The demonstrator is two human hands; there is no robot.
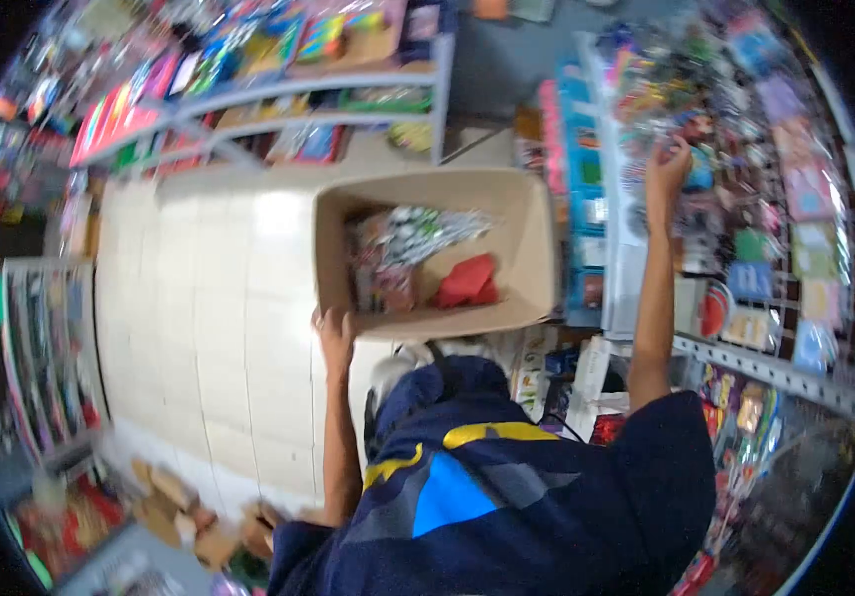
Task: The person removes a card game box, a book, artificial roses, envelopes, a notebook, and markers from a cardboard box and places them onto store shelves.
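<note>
A large open cardboard box (532, 228) stands in front of my legs. My left hand (335, 330) grips its near left corner, fingers curled over the rim. Inside the box lie silver and green shiny packets (427, 236) and a folded red piece (469, 282). My right hand (668, 167) is stretched out to the right, up among small packaged goods hanging on the display rack. Its fingers are bent together beside a blue packet (699, 169); what they hold is too blurred to make out.
Shelves of colourful goods (248, 99) run along the far left. Another low shelf (50, 358) stands at the left edge. Pale floor tiles (219, 298) lie left of the box. Blue and pink packs (581, 179) line its right side, and opened cartons (169, 507) sit at lower left.
</note>
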